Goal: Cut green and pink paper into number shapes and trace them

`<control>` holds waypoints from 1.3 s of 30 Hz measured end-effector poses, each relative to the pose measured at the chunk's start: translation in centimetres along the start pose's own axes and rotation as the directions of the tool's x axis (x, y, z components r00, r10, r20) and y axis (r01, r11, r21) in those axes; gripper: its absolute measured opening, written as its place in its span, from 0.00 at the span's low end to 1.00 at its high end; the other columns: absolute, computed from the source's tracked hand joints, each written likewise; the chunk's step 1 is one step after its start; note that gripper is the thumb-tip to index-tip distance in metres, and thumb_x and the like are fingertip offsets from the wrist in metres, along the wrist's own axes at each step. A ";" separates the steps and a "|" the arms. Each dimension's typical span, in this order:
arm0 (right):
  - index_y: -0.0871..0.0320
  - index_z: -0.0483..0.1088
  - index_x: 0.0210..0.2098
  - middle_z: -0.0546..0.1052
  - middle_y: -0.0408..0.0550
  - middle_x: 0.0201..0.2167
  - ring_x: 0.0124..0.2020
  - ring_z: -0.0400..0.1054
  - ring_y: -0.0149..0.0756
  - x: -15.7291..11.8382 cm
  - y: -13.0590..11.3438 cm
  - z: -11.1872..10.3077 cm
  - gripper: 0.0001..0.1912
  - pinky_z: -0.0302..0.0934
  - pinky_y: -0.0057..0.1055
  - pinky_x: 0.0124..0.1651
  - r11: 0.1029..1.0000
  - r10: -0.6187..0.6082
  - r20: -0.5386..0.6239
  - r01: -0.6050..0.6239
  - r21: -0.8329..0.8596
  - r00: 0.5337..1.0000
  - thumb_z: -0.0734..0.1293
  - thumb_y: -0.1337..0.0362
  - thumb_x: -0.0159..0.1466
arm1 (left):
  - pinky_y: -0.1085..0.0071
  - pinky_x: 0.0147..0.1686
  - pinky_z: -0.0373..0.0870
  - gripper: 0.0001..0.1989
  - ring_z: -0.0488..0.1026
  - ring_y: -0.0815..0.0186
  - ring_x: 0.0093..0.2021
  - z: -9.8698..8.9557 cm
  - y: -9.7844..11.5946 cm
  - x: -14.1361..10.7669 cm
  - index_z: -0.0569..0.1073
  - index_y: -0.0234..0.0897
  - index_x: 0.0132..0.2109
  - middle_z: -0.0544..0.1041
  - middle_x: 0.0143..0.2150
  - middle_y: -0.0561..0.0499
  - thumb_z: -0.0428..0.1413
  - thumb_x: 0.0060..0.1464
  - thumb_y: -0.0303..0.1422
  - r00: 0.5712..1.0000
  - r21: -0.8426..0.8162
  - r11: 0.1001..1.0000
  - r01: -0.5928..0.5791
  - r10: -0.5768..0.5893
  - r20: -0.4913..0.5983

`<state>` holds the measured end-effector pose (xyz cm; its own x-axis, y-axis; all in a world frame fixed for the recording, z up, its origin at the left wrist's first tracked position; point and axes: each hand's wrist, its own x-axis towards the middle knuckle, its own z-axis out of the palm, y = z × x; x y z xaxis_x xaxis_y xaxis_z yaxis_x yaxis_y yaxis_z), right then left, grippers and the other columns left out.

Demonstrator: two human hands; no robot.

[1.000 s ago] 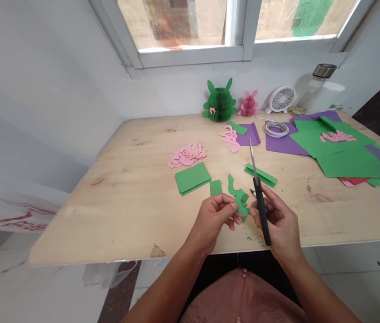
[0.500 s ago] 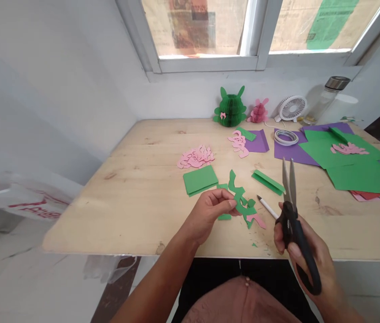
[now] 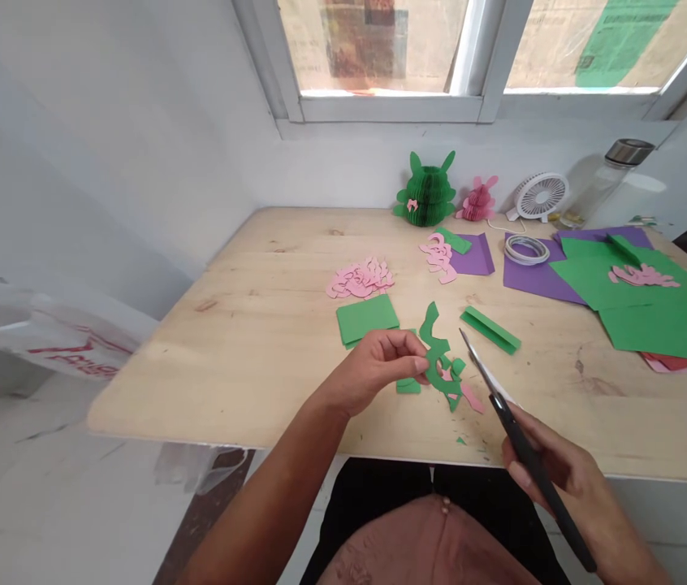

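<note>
Between thumb and fingers, my left hand (image 3: 389,364) pinches a curvy green paper cutout (image 3: 437,351) above the table. Black-handled scissors (image 3: 520,443) are in my right hand (image 3: 563,459), turned edge-on with the tips pointing up and left toward the cutout, apart from it. Below the cutout lie a pink paper scrap (image 3: 472,398) and tiny green bits. A small green paper piece (image 3: 408,386) lies partly hidden under my left hand, and a folded green card (image 3: 368,318) is just behind it. A folded green strip (image 3: 490,329) rests beyond the scissor tips.
Pink paper cutouts (image 3: 361,279) are piled at centre. Along the wall stand a green paper rabbit (image 3: 427,195), a pink one (image 3: 477,200), a white fan (image 3: 542,197) and a glass bottle (image 3: 602,187). Coiled cable (image 3: 526,250) and coloured sheets (image 3: 654,321) lie to the right.
The scissors have swung from upright to leaning left, their tips now nearer the green cutout. My left hand keeps hold of the cutout. The view has shifted slightly.
</note>
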<state>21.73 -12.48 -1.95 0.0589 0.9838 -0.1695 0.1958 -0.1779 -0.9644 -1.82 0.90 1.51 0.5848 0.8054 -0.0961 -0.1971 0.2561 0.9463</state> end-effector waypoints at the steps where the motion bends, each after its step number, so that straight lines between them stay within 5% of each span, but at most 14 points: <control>1: 0.48 0.71 0.56 0.75 0.44 0.26 0.25 0.68 0.33 -0.1 0.0 0.0 0.28 0.66 0.26 0.29 1.000 0.006 0.003 -0.006 -0.024 1.000 0.73 0.56 0.55 | 0.69 0.37 0.69 0.09 0.74 0.65 0.32 -0.1 0.1 0.0 0.74 0.36 0.28 0.78 0.29 0.48 0.63 0.48 0.35 1.000 0.010 1.000 0.001 -0.001 0.018; 8: 0.51 0.66 0.60 0.80 0.50 0.42 0.45 0.75 0.45 -0.5 -0.5 -0.1 0.32 0.71 0.34 0.46 0.982 0.017 0.062 -0.005 -0.190 0.998 0.71 0.56 0.57 | 0.71 0.34 0.69 0.10 0.74 0.66 0.31 -0.6 -0.7 0.5 0.73 0.34 0.28 0.78 0.29 0.48 0.64 0.47 0.36 0.999 -0.015 1.000 0.013 -0.012 0.049; 14: 0.50 0.63 0.62 0.65 0.49 0.62 0.63 0.57 0.47 -0.5 0.8 -0.3 0.33 0.56 0.36 0.60 0.959 -0.064 0.142 0.100 -0.267 0.988 0.71 0.58 0.58 | 0.71 0.33 0.69 0.11 0.74 0.67 0.30 -0.5 -1.5 0.5 0.73 0.33 0.28 0.78 0.28 0.48 0.65 0.45 0.36 1.000 -0.091 0.996 0.013 -0.012 0.018; 39: 0.50 0.64 0.61 0.68 0.45 0.60 0.60 0.62 0.43 -0.3 -0.3 -1.4 0.29 0.58 0.31 0.58 0.834 -0.108 0.291 0.246 -0.493 0.951 0.69 0.59 0.61 | 0.74 0.31 0.67 0.10 0.70 0.72 0.27 -1.9 1.2 0.7 0.73 0.33 0.29 0.74 0.25 0.52 0.62 0.49 0.36 0.988 0.208 0.977 0.042 -0.071 0.135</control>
<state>23.06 -12.77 -1.36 -0.2502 0.9612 -0.1159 0.6608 0.0820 -0.7461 -3.13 2.81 2.00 0.6978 0.7061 -0.1203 -0.0049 0.1726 0.9850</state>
